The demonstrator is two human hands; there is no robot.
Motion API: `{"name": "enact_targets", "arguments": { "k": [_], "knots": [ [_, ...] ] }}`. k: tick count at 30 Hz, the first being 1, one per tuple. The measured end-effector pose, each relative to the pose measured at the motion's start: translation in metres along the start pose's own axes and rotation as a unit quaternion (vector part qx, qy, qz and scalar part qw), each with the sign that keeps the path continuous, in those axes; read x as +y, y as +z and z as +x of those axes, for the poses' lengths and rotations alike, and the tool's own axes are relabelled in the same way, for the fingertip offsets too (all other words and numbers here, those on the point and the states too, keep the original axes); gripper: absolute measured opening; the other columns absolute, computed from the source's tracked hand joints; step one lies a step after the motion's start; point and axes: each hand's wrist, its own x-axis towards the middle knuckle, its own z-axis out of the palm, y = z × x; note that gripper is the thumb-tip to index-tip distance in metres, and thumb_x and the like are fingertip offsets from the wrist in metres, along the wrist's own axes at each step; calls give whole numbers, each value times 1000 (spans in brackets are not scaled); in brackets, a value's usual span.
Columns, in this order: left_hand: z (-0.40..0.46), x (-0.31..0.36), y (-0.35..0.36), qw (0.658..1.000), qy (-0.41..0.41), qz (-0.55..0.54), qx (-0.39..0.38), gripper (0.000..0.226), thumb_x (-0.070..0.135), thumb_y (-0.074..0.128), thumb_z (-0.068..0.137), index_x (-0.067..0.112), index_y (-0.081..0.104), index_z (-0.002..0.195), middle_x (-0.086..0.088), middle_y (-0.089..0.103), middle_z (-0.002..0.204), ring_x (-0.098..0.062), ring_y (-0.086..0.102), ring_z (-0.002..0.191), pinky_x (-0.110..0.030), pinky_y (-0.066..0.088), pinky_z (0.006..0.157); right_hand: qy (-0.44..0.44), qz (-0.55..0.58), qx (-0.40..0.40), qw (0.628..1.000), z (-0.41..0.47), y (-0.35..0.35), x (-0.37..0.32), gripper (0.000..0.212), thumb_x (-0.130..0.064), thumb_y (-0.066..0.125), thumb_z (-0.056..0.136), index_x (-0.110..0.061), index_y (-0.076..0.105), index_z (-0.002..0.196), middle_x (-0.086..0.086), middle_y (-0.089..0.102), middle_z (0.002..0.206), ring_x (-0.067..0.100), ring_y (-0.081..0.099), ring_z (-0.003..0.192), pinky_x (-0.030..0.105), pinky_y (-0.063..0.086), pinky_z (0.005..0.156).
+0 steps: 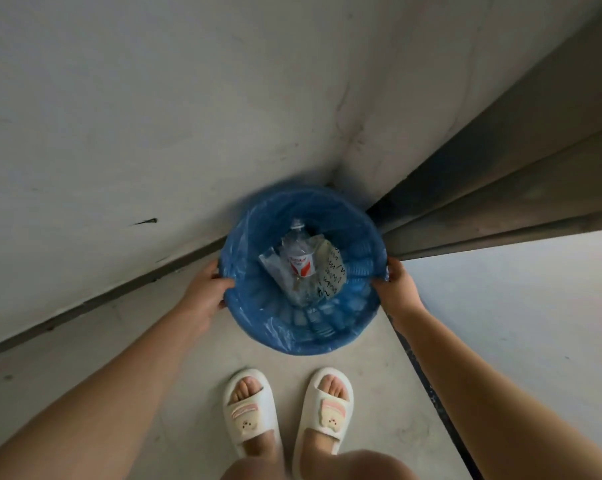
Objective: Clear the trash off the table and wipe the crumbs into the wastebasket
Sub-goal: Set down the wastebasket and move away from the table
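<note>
In the head view, looking straight down, we have the wastebasket (303, 271) directly ahead of us, standing in the corner where two walls meet, just beyond our slippers (287, 415). It is round, so it has no long axis to speak of; what counts is that it sits between our two hands. Our left hand (207, 289) grips the rim on the left side, thumb hooked over the blue liner (258, 327). Our right hand (394, 284) holds the opposite rim, fingers curled round the edge. Both hands sit about equally near, so neither leads. Inside lie a crushed plastic bottle (299, 261) and a scribbled paper (332, 271). The white table (521, 323) lies to our right, its corner just beside the basket, so we judge any carry goes rightward.
</note>
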Motion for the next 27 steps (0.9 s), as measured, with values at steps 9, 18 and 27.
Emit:
{"name": "enact_targets", "arguments": {
  "k": [9,18,27],
  "knots": [
    [-99,55,-23,990,16,140,-3,58,15,52,91,16,32,145,-9,40,147,-26,42,132,-41,36,108,-21,-88,9,996,-81,-32,-60,49,-22,58,87,-10,39,132,9,56,125,30,57,109,30,44,81],
    [-373,185,-70,969,190,142,-63,41,9,48,94,12,46,134,7,58,92,-18,59,97,-22,48,82,-166,-65,-36,983,-354,-141,-210,54,-23,53,92,-18,31,141,9,48,137,23,49,124,25,39,93],
    [-561,187,-112,925,371,71,-43,30,24,53,82,34,56,110,9,67,96,3,66,86,-26,49,93,-287,49,-32,956,-546,-204,-223,41,-20,53,91,-30,43,130,-13,58,117,-1,57,105,-1,42,76]
  ]
}}
